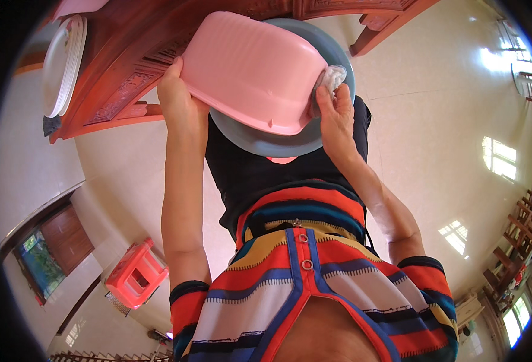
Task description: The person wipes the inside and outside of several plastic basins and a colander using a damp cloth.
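A pink plastic basin (252,68) is tilted on its side, its smooth outer wall facing up, over a larger grey-blue basin (266,145). My left hand (182,90) grips the pink basin by its rim at the left. At the other end, my right hand (338,111) holds a crumpled whitish cloth (334,78) against the pink basin's wall. The grey-blue basin is in front of my lap, and what it holds is mostly hidden beneath the pink one.
A carved reddish wooden table (116,81) stands ahead and to the left, with stacked white plates (62,68) at its edge. A red plastic stool (137,273) is on the tiled floor at the lower left. Wooden furniture (517,240) lines the far right.
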Available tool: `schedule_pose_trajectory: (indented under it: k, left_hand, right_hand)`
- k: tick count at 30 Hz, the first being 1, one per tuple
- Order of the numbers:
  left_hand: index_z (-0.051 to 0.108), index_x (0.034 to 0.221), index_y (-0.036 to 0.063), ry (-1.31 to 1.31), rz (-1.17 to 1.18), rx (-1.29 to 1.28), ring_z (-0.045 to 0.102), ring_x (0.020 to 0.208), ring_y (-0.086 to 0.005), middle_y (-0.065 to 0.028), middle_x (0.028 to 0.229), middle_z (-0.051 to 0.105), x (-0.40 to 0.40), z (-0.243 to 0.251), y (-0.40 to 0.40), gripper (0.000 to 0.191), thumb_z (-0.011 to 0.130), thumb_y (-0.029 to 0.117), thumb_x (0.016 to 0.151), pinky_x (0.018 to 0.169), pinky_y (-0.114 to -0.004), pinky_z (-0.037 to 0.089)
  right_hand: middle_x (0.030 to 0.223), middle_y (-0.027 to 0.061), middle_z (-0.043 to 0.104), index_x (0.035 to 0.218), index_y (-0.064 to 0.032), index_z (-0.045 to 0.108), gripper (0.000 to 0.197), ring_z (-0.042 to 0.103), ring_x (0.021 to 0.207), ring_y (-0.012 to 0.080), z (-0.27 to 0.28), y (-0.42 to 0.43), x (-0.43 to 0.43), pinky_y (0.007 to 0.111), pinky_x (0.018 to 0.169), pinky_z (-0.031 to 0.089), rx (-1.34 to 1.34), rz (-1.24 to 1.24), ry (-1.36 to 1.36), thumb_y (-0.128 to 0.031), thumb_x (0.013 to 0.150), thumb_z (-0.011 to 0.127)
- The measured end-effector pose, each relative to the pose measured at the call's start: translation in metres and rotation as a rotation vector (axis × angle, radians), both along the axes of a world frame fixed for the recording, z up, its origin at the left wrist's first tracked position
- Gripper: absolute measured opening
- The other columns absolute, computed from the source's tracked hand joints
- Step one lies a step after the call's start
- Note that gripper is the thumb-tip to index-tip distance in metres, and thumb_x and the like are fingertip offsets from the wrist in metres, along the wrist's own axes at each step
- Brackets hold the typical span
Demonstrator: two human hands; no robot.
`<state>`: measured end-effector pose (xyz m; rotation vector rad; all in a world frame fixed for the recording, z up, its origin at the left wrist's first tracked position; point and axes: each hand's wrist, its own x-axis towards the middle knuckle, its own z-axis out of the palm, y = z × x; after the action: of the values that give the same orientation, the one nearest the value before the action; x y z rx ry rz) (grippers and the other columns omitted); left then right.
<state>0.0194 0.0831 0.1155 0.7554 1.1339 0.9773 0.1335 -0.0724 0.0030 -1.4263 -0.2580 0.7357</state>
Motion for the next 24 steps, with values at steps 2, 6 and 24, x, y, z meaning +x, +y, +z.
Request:
schedule_pose_trajectory:
  k: [2,6,24]
  left_hand:
    - [0.048,0.116,-0.0068,-0.004,0.019,-0.042,0.054,0.104,-0.0231,-0.0162,0.114,0.055,0.001,-0.003,0.006,0.036,0.036,0.019,0.094,0.089,-0.036,0.043]
    - [0.049,0.114,-0.0071,-0.055,0.026,-0.055,0.054,0.102,-0.0239,-0.0162,0.111,0.056,0.000,-0.011,0.015,0.035,0.038,0.019,0.094,0.088,-0.035,0.044]
    - [0.051,0.102,-0.0065,-0.201,0.078,-0.102,0.057,0.089,-0.0229,-0.0156,0.101,0.056,-0.002,-0.030,0.035,0.024,0.047,0.014,0.090,0.076,-0.037,0.049]
  right_hand:
    - [0.086,0.0080,0.048,0.092,-0.0016,0.048,0.018,0.046,0.078,0.0182,0.012,-0.004,-0.004,0.030,0.070,0.039,-0.030,0.026,-0.216,-0.016,0.086,0.057]
    - [0.098,0.0114,0.047,0.095,-0.0032,0.049,0.018,0.044,0.087,0.0264,0.037,-0.006,-0.009,0.034,0.080,0.036,-0.029,0.083,-0.287,-0.013,0.083,0.060]
    - [0.103,0.0065,0.051,0.091,-0.0108,0.062,0.029,0.045,0.091,0.0271,0.115,0.023,-0.006,0.039,0.081,0.033,0.092,0.456,-1.449,-0.023,0.066,0.072]
